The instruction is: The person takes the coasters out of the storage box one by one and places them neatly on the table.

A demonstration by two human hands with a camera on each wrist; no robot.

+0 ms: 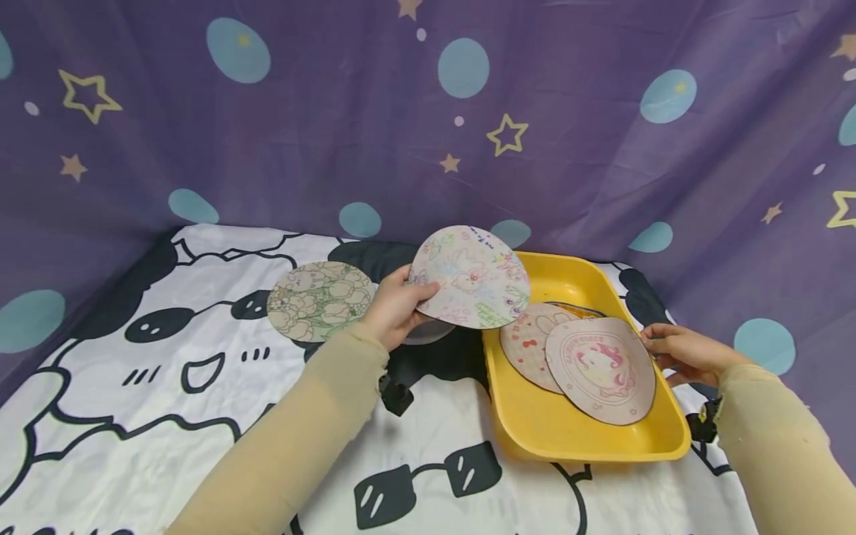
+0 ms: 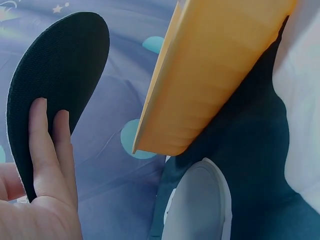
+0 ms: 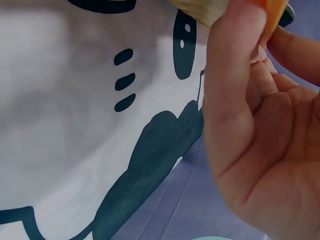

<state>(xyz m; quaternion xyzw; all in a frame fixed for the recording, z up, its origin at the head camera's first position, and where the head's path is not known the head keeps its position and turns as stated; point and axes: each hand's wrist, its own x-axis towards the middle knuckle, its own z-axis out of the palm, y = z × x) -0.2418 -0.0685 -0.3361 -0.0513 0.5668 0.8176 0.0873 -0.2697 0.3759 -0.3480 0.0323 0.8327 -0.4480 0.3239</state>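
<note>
My left hand [image 1: 394, 308] grips a round mouse pad [image 1: 471, 279] by its left edge, thumb on the pale floral drawing. In the left wrist view two fingers lie against the dark textured underside [image 2: 70, 60]. The raised pad overlaps the left rim of a yellow plastic tub [image 1: 568, 442]. My right hand [image 1: 692, 353] pinches the tub's right rim; the right wrist view shows a sliver of the yellow rim [image 3: 275, 20] between thumb and finger. Inside the tub, a pink pad with a long-haired character [image 1: 602, 371] overlaps a checked rabbit pad [image 1: 524, 345], with another partly hidden behind.
A round pad with tulip line art [image 1: 321, 301] lies left of my left hand. Partly hidden below that hand is a pale, rounded object with a white rim [image 2: 195, 205]. A cartoon-print cloth [image 1: 414, 423] covers the table; a purple curtain [image 1: 374, 134] hangs behind.
</note>
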